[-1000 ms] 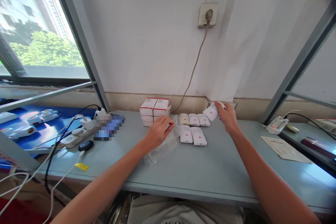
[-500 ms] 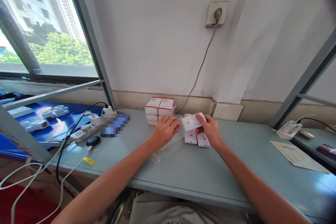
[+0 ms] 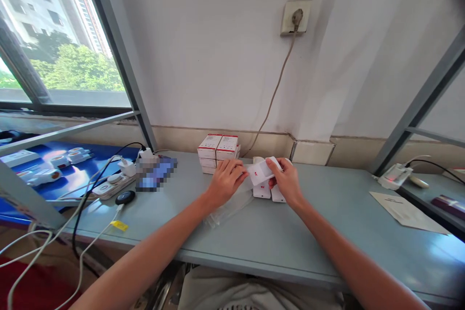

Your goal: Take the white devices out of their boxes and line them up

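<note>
My right hand (image 3: 286, 181) grips a flat white device (image 3: 258, 173) with a small red mark, thumb on top, tilted above the table. My left hand (image 3: 225, 180) is closed in a pinch at the upper end of a clear plastic bag (image 3: 227, 209), which trails down onto the table. The left fingertips are close to the device's left edge; whether they touch it I cannot tell. Under the held device lie more white devices (image 3: 261, 191) of the same kind, partly hidden by it and my right hand. Behind my left hand stand stacked white boxes (image 3: 218, 147) with red edges.
On the left are a power strip (image 3: 113, 185) with plugs and cables, a blurred phone (image 3: 156, 174) and a black puck-shaped object (image 3: 125, 197). Right of my arm lies a paper sheet (image 3: 405, 210). A cord (image 3: 275, 92) runs down from the wall socket (image 3: 296, 17).
The right hand has turned the white device slightly and brought it nearer the left fingertips. The whole view has shifted a little. The left hand keeps its pinch.
</note>
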`<state>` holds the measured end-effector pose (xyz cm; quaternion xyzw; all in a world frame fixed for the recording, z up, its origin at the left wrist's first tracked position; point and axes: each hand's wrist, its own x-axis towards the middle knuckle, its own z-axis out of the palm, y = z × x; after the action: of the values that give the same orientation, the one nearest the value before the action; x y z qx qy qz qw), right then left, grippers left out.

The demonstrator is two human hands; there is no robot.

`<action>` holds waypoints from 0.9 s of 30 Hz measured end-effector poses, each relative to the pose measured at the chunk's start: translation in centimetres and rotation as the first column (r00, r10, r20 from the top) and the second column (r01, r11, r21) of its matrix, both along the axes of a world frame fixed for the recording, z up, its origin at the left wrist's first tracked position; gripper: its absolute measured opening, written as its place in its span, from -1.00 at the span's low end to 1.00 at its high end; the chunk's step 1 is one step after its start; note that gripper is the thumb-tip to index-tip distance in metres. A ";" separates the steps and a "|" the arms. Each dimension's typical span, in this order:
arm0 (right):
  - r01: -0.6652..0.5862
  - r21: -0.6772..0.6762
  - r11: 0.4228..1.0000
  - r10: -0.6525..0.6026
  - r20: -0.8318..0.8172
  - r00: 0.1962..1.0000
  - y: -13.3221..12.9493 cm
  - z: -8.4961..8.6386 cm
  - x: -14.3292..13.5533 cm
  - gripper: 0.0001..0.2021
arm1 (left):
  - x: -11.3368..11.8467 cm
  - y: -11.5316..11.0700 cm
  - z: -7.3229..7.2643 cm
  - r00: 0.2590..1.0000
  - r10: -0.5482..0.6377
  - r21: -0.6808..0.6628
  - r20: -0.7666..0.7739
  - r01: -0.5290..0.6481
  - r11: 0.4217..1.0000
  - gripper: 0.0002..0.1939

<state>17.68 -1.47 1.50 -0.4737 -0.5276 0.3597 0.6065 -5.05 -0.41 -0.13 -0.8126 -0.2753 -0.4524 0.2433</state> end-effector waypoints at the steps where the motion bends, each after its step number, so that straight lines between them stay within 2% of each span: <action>1: -0.010 0.001 1.000 0.010 -0.042 0.999 0.1 -0.2 -0.2 -0.43 | 0.1 -0.1 0.0 1.000 -0.009 -0.008 0.005 0.009 1.000 -0.89; 5: -0.067 -0.042 0.997 0.057 -0.201 0.978 0.0 -0.6 -1.1 -0.36 | 0.3 -0.3 0.1 0.998 -0.052 -0.075 0.046 0.056 0.996 -0.88; 9: -0.094 -0.049 0.994 0.079 -0.244 0.967 -0.3 -0.8 -1.8 -0.32 | 0.3 -0.4 0.1 0.992 -0.074 -0.139 0.104 0.088 0.986 -0.84; 11: -0.082 -0.044 0.996 0.069 -0.247 0.967 -0.4 -0.8 -1.9 -0.30 | 0.3 -0.3 0.0 0.990 -0.108 -0.158 0.087 0.121 0.980 -0.77; 14: -0.086 -0.041 0.995 0.073 -0.240 0.968 -0.4 -1.0 -2.1 -0.30 | 0.3 -0.2 -0.1 0.990 -0.135 -0.156 0.046 0.140 0.978 -0.54; 17: -0.111 -0.005 0.994 0.108 -0.188 0.976 -0.5 -1.1 -2.2 -0.35 | 0.4 -0.3 -0.3 0.991 -0.117 -0.188 0.063 0.127 0.974 -0.50; 20: -0.146 0.062 0.987 0.151 -0.098 0.984 -0.8 -1.4 -2.4 -0.43 | 0.6 -0.3 -0.4 0.981 -0.105 -0.318 0.165 0.153 0.936 -0.46; 22: -0.172 0.125 0.977 0.172 0.010 0.985 -1.1 -1.5 -2.4 -0.46 | 0.7 -0.4 -0.2 0.952 -0.098 -0.448 0.289 0.225 0.865 -0.44; 24: -0.171 0.235 0.957 0.129 0.183 0.975 -1.3 -1.5 -2.2 -0.48 | 0.9 -0.3 0.1 0.889 -0.105 -0.565 0.446 0.371 0.737 -0.44; 25: -0.163 0.305 0.938 0.076 0.277 0.958 -1.4 -1.5 -2.0 -0.49 | 1.0 -0.3 0.3 0.842 -0.105 -0.606 0.529 0.462 0.648 -0.43; 27: -0.131 0.440 0.888 -0.073 0.417 0.906 -1.5 -1.5 -1.7 -0.52 | 1.1 -0.3 0.6 0.729 -0.083 -0.639 0.680 0.644 0.421 -0.38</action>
<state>15.94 -2.94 0.03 -0.3754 -0.7230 0.1233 0.5667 -3.93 -0.76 0.47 -0.6951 -0.3220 -0.5140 -0.3860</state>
